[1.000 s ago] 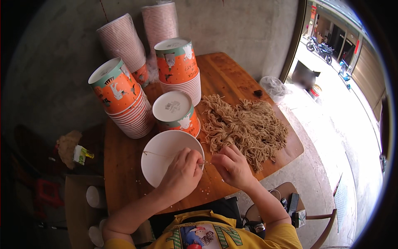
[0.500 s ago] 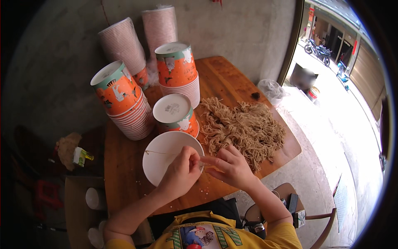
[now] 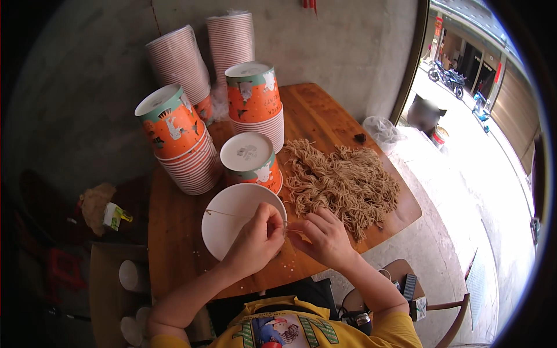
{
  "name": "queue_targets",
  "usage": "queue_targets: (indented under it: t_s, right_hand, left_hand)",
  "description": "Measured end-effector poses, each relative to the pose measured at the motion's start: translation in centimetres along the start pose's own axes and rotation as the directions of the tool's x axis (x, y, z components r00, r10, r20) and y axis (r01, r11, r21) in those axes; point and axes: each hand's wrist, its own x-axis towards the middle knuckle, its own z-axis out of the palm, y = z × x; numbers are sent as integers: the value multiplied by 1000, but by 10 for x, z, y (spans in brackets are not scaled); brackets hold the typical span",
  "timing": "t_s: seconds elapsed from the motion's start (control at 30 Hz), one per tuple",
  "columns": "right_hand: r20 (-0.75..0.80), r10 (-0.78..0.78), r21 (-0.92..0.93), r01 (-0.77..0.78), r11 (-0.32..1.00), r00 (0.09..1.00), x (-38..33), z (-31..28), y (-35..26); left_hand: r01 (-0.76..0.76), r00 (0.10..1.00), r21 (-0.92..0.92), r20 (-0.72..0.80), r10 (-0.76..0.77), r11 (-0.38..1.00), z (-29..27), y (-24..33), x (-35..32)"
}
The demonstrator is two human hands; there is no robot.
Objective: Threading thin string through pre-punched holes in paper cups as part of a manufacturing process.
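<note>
A: What was at the far left?

B: A red plastic stool [image 3: 65,267] in shadow, then an open brown cardboard box [image 3: 104,272] with white paper cups [image 3: 133,276] inside.

A: And on the desk [image 3: 174,249]?

B: At its left, a leaning stack of orange-and-green printed paper buckets [image 3: 174,136], upside down. Behind it rose a tall plastic-wrapped stack of pale striped paper buckets [image 3: 178,61], with another wrapped stack [image 3: 231,43] to its right. Further right came an upright stack of the same orange buckets [image 3: 255,101], and in front of that a short upturned orange bucket [image 3: 249,159].

A: Where was the piece being worked on?

B: Just in front of the short one: a white-lined round paper bucket [image 3: 229,229], its mouth facing the person. A thin tan cord [image 3: 220,213] ran from its left wall towards the left hand [image 3: 253,240].

A: How were the hands?

B: Close together at the bucket's right rim. The left one's fingertips were pinched on the cord; the right hand [image 3: 325,239] pinched it just beside them, though the finer detail was too small to tell.

A: Further right?

B: A loose heap of beige twisted cords [image 3: 351,185], near the right hand, then a clear plastic bag [image 3: 381,133] beyond the desk's edge.
</note>
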Motion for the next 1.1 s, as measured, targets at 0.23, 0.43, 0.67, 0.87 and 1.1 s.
queue_targets:
  t_s: [0.23, 0.43, 0.67, 0.87, 1.1]
  right_hand:
    - [26, 107, 34, -108, 994, 994, -8, 11, -2]
    - [96, 185, 102, -195, 976, 978, -9, 11, -9]
    - [234, 42, -57, -29, 998, 971, -4, -29, 19]
    - [165, -191, 38, 187, 982, 968, 26, -21, 16]
    - [49, -121, 289, 102, 952, 991, 26, 26, -6]
  left_hand:
    - [-84, 996, 38, -33, 85, 996, 4, 0, 4]
    - [-238, 966, 357, -6, 257, 903, 10, -2, 0]
    - [-121, 992, 427, 12, 128, 896, 0, 9, -19]
    - [-271, 961, 635, 217, 170, 724, -21, 12, -46]
    - [-153, 974, 530, -63, 219, 834, -23, 14, -57]
